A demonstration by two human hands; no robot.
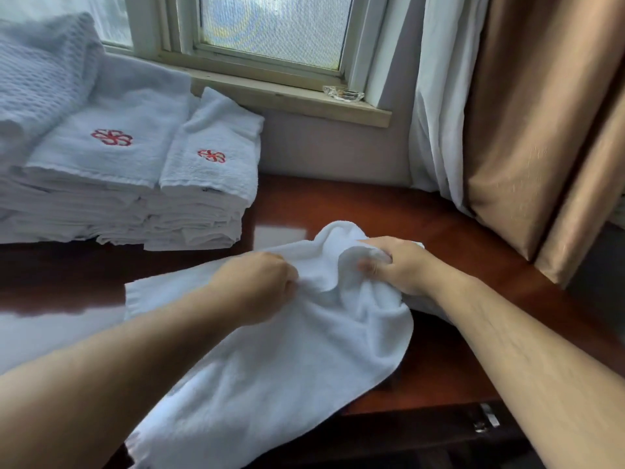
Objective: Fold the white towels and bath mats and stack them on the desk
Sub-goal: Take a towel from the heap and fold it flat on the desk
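I see one loose white towel (304,333) lying crumpled across the near middle of the desk (439,231), whose top is glossy red-brown wood. The towel's near end runs past the desk's near edge. Its far end is bunched and lifted off the wood, where the left hand (257,282) pinches it and the right hand (399,265) grips a gathered fold. At far left I make out two neat piles of folded white towels, side by side and touching. The wider stack (101,157) is topped with a red flower mark, and the narrower stack (209,170) to its right has a smaller one. Further left, a waffle-textured white pile (40,79) rises higher.
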